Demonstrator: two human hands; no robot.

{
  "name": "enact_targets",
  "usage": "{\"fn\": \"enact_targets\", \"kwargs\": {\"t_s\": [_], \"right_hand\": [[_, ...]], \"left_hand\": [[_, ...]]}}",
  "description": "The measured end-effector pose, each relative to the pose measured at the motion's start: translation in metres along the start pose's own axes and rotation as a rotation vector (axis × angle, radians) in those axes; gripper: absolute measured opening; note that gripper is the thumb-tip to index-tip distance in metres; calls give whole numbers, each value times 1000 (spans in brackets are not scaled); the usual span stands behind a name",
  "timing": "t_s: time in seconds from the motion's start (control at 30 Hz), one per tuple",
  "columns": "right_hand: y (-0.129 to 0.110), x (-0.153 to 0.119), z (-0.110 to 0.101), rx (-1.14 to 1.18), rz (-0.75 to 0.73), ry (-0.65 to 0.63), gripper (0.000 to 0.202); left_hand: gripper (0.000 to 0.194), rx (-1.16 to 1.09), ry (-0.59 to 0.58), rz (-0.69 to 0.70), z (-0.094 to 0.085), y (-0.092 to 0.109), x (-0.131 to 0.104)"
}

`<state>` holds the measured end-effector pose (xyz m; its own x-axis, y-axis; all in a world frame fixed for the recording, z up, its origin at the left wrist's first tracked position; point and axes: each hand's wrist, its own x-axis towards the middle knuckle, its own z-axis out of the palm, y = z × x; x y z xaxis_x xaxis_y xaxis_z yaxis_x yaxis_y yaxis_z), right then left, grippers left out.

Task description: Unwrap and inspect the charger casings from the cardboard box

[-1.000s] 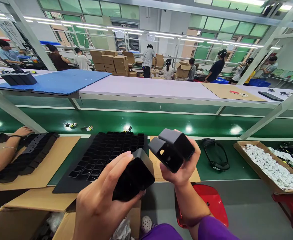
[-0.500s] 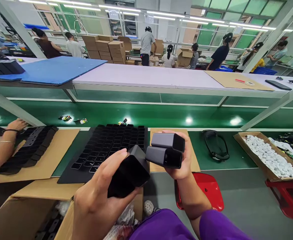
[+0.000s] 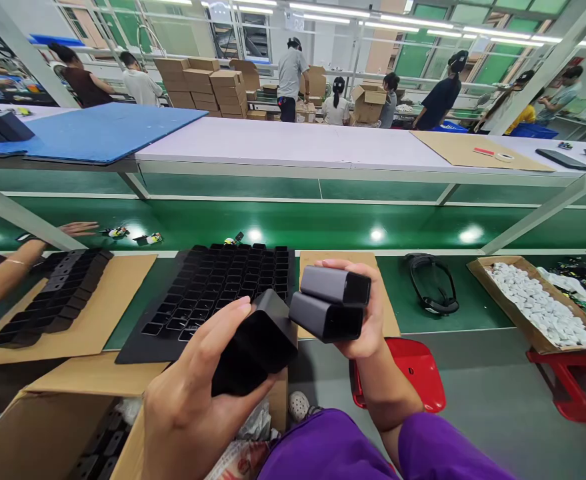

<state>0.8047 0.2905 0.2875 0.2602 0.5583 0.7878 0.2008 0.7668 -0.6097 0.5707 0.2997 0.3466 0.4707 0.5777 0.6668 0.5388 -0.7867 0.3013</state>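
Observation:
My left hand (image 3: 193,387) is wrapped round black rectangular housings (image 3: 273,333), their glossy dark ends facing me. To the right, my right hand (image 3: 367,320) grips two dark grey housings (image 3: 330,285), one above the other, with rounded edges. The two sets are very close at the middle; whether they touch is unclear. Behind my left hand, rows of black open-topped housings (image 3: 223,280) stand on a black sheet (image 3: 137,347). A cardboard sheet (image 3: 389,313) lies behind my right hand.
At left, another person's arm (image 3: 7,277) reaches over black parts (image 3: 57,300). An open carton (image 3: 37,427) stands at lower left. Right are a black headset (image 3: 435,303), a tray of white pieces (image 3: 477,273) and a red stool (image 3: 423,377). A raised shelf (image 3: 273,143) spans the back.
Both hands keep nearly the same hold; the grey housings in my right hand have tilted slightly. The other person's hand at left has reached forward and right. The view has shifted a little.

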Motion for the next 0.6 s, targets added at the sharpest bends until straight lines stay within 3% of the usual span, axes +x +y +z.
{"fn": "enact_targets", "kwargs": {"t_s": [0.27,0.6], "right_hand": [[-2,4,-4,66,-48,-50,69],[-1,4,-4,-13,-41,-61,76]], "left_hand": [[70,9,-9,15,-1,2,1],[70,35,6,0,-2,4,0]]}}
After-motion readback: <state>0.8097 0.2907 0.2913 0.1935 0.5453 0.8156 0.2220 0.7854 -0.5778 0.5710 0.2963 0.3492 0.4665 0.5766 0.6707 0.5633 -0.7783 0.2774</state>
